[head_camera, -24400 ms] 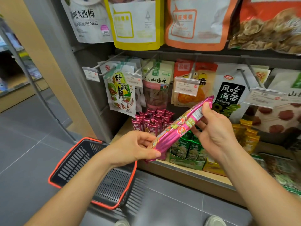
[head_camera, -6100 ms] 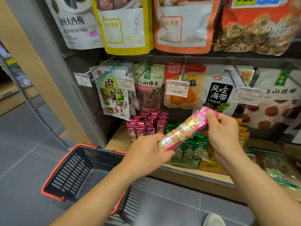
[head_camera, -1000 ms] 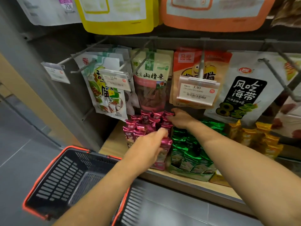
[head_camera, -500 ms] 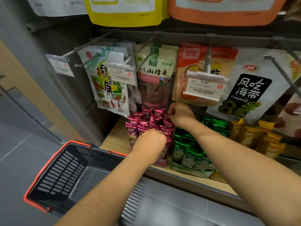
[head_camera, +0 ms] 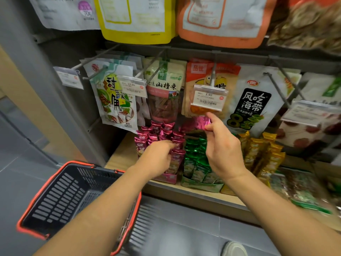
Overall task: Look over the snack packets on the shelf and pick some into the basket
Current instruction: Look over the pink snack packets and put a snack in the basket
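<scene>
Had a black slotted plastic basket (head_camera: 39, 198) with an orange-red rim under the left forearm. Laid the left hand (head_camera: 156, 159), fingers loose and gripping nothing, on the upright crinkled pink foil packets (head_camera: 156, 131) packed in a pink card tray (head_camera: 168, 178); half a second before, bunched it there. Pinched one shiny pink packet (head_camera: 200, 122) between thumb and forefinger of the right hand (head_camera: 223, 150), raised clear of the row it earlier dug into. Below that hand, glossy green foil packets (head_camera: 195, 156) in a green card tray (head_camera: 201, 187); rightward, gold foil packets (head_camera: 262, 156).
</scene>
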`<state>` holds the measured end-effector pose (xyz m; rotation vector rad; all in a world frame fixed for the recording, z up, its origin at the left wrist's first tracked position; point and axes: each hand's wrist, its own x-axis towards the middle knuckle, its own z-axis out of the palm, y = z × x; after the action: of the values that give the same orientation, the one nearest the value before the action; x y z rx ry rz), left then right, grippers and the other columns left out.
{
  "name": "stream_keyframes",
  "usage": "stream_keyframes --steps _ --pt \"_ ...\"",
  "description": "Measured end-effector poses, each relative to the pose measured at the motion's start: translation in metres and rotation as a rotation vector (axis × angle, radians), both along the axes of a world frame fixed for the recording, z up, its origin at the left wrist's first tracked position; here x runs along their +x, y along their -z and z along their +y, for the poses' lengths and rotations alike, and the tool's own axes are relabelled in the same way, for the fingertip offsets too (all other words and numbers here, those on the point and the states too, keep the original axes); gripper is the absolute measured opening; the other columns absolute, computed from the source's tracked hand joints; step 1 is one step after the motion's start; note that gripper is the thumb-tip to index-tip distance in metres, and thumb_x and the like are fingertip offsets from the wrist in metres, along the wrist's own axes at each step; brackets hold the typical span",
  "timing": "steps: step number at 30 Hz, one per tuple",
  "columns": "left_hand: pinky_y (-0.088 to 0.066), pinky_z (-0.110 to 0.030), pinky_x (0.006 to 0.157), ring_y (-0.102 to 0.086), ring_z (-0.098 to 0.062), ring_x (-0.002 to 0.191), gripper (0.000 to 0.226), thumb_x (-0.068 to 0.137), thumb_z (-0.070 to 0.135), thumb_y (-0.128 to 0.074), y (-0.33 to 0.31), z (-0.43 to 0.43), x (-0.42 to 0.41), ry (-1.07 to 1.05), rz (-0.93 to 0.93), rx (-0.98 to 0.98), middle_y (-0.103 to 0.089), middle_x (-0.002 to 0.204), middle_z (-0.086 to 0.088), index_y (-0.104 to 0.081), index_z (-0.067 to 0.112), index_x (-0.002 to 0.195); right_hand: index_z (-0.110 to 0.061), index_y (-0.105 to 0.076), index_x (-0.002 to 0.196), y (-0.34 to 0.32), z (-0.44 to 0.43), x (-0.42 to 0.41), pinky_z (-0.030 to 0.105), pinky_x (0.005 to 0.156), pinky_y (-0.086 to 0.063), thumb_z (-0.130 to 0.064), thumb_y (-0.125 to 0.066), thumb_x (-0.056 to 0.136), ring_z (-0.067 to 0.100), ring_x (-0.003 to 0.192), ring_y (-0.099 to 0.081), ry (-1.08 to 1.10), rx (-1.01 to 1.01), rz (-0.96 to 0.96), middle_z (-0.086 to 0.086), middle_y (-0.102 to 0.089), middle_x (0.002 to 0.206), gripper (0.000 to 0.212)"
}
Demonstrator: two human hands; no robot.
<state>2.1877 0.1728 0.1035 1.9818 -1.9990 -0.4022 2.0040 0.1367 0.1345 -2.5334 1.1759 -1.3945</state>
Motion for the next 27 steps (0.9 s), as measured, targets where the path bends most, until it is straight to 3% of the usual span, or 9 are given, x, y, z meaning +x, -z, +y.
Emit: stream_keyframes --steps 5,8,10,14,16,19,22,25,27 --pt "-0.052 -0.02 0.086 -0.062 0.002 0.095 0.04 0.086 0.012 -0.067 -0.03 0.016 -0.004 -0.137 0.424 -0.167 -0.067 0.114 0.011 -0.063 0.032 0.121 0.009 -0.059 0.111 -0.028 0.036 -0.03 0.039 0.088 -0.054 0.002 -0.051 0.092 0.033 0.102 -0.068 -0.071 -0.142 -0.044 0.025 -0.064 0.12 0.022" --pt "-0.049 -0.023 0.096 -0.055 0.0 0.114 0.059 0.08 0.014 -0.074 -0.052 0.033 -0.013 0.076 0.585 -0.035 -0.057 0.128 0.022 -0.054 0.049 0.123 -0.002 -0.053 0.109 -0.045 0.052 -0.042 0.025 0.095 -0.05 0.0 -0.049 0.093 0.021 0.108 -0.064 -0.196 -0.233 -0.056 0.017 -0.063 0.121 0.017" --pt "-0.043 -0.016 0.099 -0.052 0.003 0.12 0.061 0.079 0.02 -0.074 -0.067 0.049 -0.023 0.218 0.664 0.057 -0.057 0.123 0.033 -0.051 0.062 0.116 -0.007 -0.055 0.105 -0.054 0.06 -0.046 0.02 0.094 -0.049 0.0 -0.053 0.093 0.013 0.11 -0.062 -0.266 -0.109 -0.148 0.006 -0.063 0.12 0.014" --pt "-0.049 -0.054 0.097 -0.063 -0.029 0.113 0.043 0.078 0.033 -0.076 -0.076 0.068 -0.04 0.255 0.861 0.178 -0.07 0.116 -0.002 -0.065 0.027 0.119 -0.016 -0.06 0.099 -0.059 0.068 -0.04 0.021 0.082 -0.054 0.002 -0.058 0.092 0.005 0.101 -0.064 -0.313 0.339 -0.425 -0.007 -0.066 0.109 0.019" --pt "-0.049 -0.067 0.086 -0.063 -0.046 0.103 0.039 0.073 0.036 -0.079 -0.075 0.073 -0.044 0.179 0.91 0.176 -0.071 0.107 -0.016 -0.069 0.023 0.108 -0.018 -0.058 0.114 -0.057 0.069 -0.036 0.026 0.082 -0.056 -0.006 -0.062 0.091 0.009 0.098 -0.066 -0.334 0.586 -0.532 -0.004 -0.065 0.108 0.026" --pt "-0.059 -0.041 0.072 -0.071 -0.03 0.09 0.027 0.072 0.027 -0.081 -0.073 0.075 -0.046 0.107 1.031 0.072 -0.074 0.097 -0.007 -0.072 0.024 0.098 -0.032 -0.044 0.135 -0.049 0.07 -0.03 0.025 0.085 -0.056 -0.045 -0.053 0.088 0.002 0.099 -0.067 -0.379 0.95 -0.427 -0.016 -0.068 0.109 0.049" --pt "-0.056 -0.026 0.068 -0.072 -0.018 0.085 0.029 0.071 0.019 -0.083 -0.076 0.076 -0.042 0.061 1.122 -0.012 -0.074 0.098 -0.005 -0.073 0.021 0.098 -0.047 -0.051 0.125 -0.038 0.076 -0.024 0.023 0.088 -0.054 -0.061 -0.034 0.089 -0.002 0.1 -0.065 -0.454 1.051 -0.25 -0.026 -0.068 0.102 0.043" --pt "-0.056 -0.025 0.069 -0.071 -0.019 0.085 0.04 0.062 0.014 -0.088 -0.08 0.074 -0.034 -0.005 1.096 -0.079 -0.075 0.096 -0.004 -0.071 0.024 0.097 -0.028 -0.061 0.107 -0.033 0.081 -0.022 0.023 0.054 -0.053 -0.061 -0.033 0.09 0.01 0.057 -0.066 -0.464 1.11 -0.266 -0.004 -0.069 0.067 0.046" --pt "-0.054 -0.024 0.064 -0.069 -0.019 0.08 0.043 0.059 0.013 -0.088 -0.082 0.072 -0.025 -0.065 1.174 -0.109 -0.074 0.093 -0.005 -0.072 0.026 0.096 -0.018 -0.06 0.097 -0.032 0.081 -0.023 0.025 0.045 -0.049 -0.064 -0.034 0.089 0.013 0.046 -0.058 -0.42 1.097 -0.219 0.001 -0.062 0.056 0.052"
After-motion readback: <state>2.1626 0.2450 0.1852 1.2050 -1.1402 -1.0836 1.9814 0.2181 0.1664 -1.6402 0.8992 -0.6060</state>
